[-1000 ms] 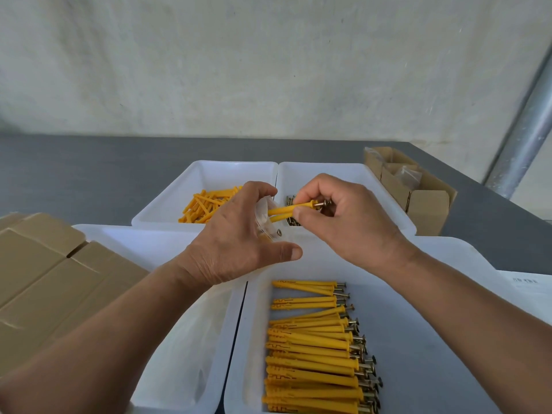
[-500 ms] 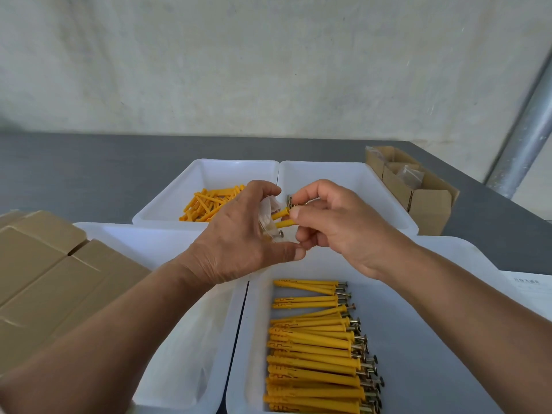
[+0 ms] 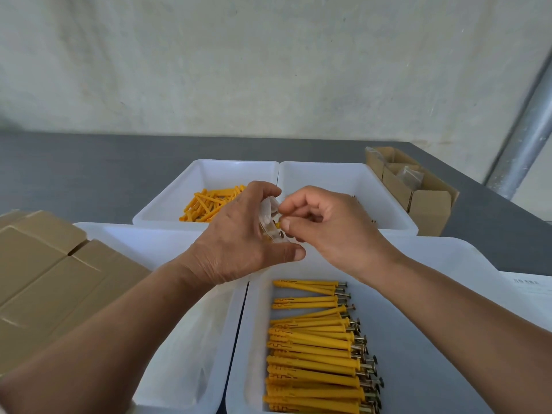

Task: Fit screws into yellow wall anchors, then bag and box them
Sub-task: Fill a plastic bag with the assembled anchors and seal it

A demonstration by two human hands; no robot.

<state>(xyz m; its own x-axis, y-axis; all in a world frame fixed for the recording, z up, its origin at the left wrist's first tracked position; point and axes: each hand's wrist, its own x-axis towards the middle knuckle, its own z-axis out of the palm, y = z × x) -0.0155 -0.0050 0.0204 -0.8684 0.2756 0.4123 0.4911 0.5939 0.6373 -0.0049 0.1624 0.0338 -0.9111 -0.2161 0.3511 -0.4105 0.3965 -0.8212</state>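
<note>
Anchors [image 3: 277, 225] deeper into bag [image 3: 267, 209] in left grip [image 3: 239, 237], right grip [image 3: 331, 225] round them (grey table [image 3: 89, 174])

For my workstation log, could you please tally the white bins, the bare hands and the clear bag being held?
White rectangular plastic bins: 4
Bare hands, left hand and right hand: 2
Small clear plastic bag, gripped by the left hand: 1
Total: 7
Uncounted: the yellow plastic anchor tip pinched by the right hand; the rest is hidden.
</note>
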